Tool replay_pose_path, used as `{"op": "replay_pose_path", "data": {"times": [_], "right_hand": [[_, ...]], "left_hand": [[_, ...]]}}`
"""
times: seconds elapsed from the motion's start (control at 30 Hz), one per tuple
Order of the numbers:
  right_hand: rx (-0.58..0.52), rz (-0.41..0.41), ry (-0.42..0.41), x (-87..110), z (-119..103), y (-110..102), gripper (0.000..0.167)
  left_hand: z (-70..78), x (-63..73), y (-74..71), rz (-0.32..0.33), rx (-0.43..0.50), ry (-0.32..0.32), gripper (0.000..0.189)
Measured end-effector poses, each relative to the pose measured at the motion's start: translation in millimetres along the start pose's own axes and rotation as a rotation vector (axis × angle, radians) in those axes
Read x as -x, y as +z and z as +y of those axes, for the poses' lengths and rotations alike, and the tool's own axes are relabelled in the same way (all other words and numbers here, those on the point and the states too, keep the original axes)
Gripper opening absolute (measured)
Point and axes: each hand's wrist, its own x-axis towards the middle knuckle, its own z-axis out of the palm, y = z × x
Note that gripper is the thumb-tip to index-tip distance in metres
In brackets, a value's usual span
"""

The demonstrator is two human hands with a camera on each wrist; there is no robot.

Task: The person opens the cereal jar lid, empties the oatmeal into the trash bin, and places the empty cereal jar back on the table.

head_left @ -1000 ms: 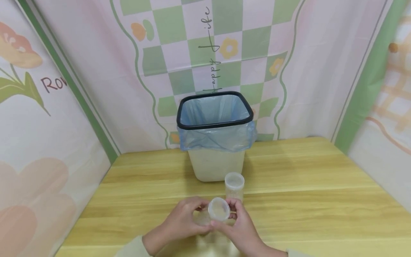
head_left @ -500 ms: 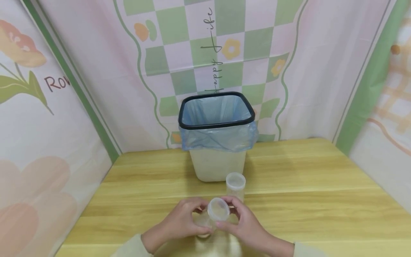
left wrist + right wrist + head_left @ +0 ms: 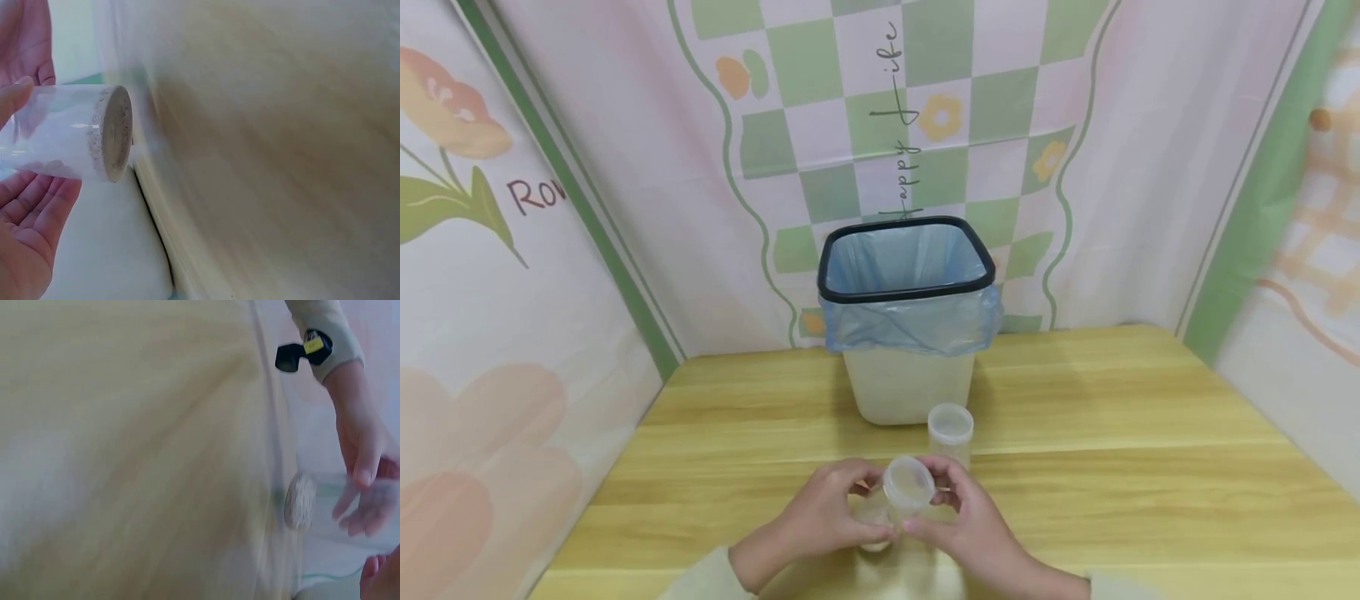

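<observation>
A clear plastic jar (image 3: 874, 515) with a translucent lid (image 3: 909, 483) is held tilted, lid end toward the upper right, above the front of the table. A pale, grainy layer (image 3: 114, 134) covers its bottom, as the left wrist view shows. My left hand (image 3: 822, 515) grips the jar's body from the left, thumb in front and fingers behind. On the other side my right hand (image 3: 964, 518) holds the jar just below the lid between thumb and fingers. Behind the right fingers a second lidded clear jar (image 3: 951, 427) stands upright, its lower part hidden.
A pale bin (image 3: 910, 383) with a black rim and a blue bag liner (image 3: 910, 325) stands at the back of the wood-grain table (image 3: 1112, 467). Printed curtains (image 3: 647, 167) hang behind the table and on both sides.
The held jar has tilted further, its base swinging to the left and its lid rising slightly. My right thumb has shifted a little along its side. The standing jar stays put.
</observation>
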Motion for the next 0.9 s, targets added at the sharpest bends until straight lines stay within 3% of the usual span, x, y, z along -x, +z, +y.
{"op": "replay_pose_path", "data": {"times": [0.1,0.2,0.47,0.67,0.9], "right_hand": [[-0.018,0.069,0.106,0.6,-5.9,6.6,0.062],[-0.023,0.122,0.156,-0.5,-8.5,11.3,0.06],[-0.005,0.171,0.198,-2.5,-5.9,15.6,0.057],[0.014,0.144,0.148,-3.3,-3.4,11.0,0.052],[0.004,-0.024,-0.014,-3.3,4.4,0.2,0.047]], "left_hand": [[-0.6,-0.1,0.4,0.017,-0.001,-0.007,0.05],[-1.3,-0.2,1.1,0.021,0.01,-0.01,0.051],[-4.1,0.2,3.2,0.006,0.032,-0.01,0.048],[-3.6,1.0,2.6,0.014,0.046,-0.027,0.051],[-4.3,1.0,0.8,-0.005,0.085,-0.024,0.051]]}}
